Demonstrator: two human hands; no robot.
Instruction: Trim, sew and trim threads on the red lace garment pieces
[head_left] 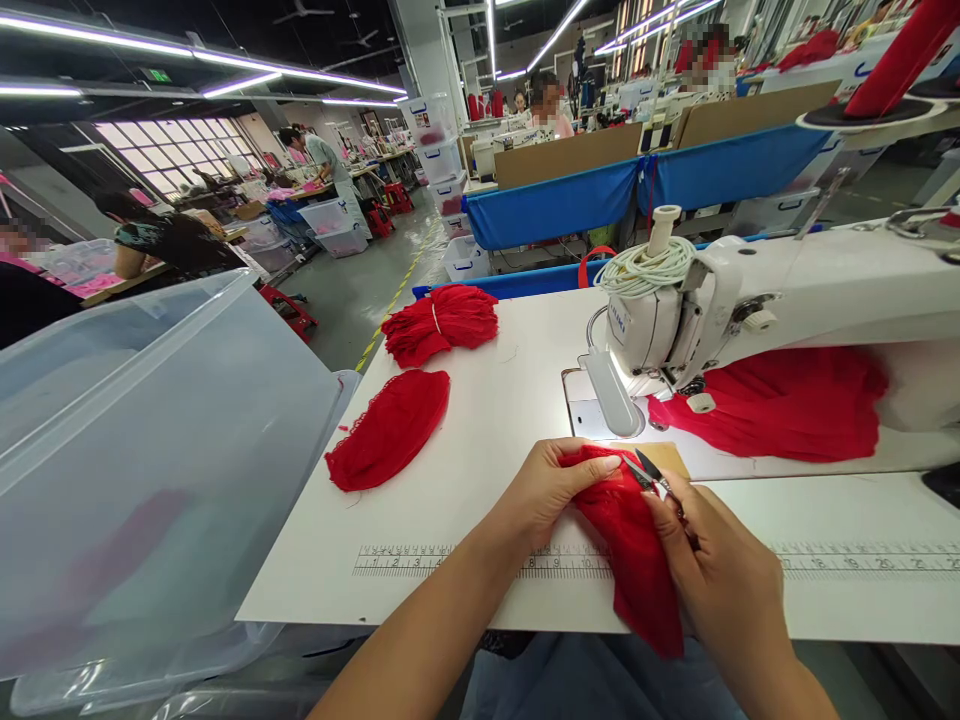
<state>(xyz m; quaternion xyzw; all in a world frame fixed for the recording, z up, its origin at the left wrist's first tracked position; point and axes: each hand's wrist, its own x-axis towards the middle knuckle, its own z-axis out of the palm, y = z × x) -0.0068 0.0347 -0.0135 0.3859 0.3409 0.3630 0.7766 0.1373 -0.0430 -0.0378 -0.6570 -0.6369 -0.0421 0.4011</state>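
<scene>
Between my hands, in front of the sewing machine (652,310), hangs a piece of red fabric (637,560), its lower end draped over the table's front edge. My left hand (551,490) pinches the upper left of this fabric between thumb and fingers. In my right hand (712,550) is a small pair of thread snips (654,472), blades apart and pointing up and left at the fabric's top edge. The right fingers also lie against the cloth's right side. More red fabric (795,405) lies under the machine's arm.
A tied bundle of red fabric (442,322) and a loose red piece (390,430) lie on the left of the white table (480,400). A ruler strip (397,562) runs along its front. Clear plastic bins (172,450) stand at the left. Other people work farther back.
</scene>
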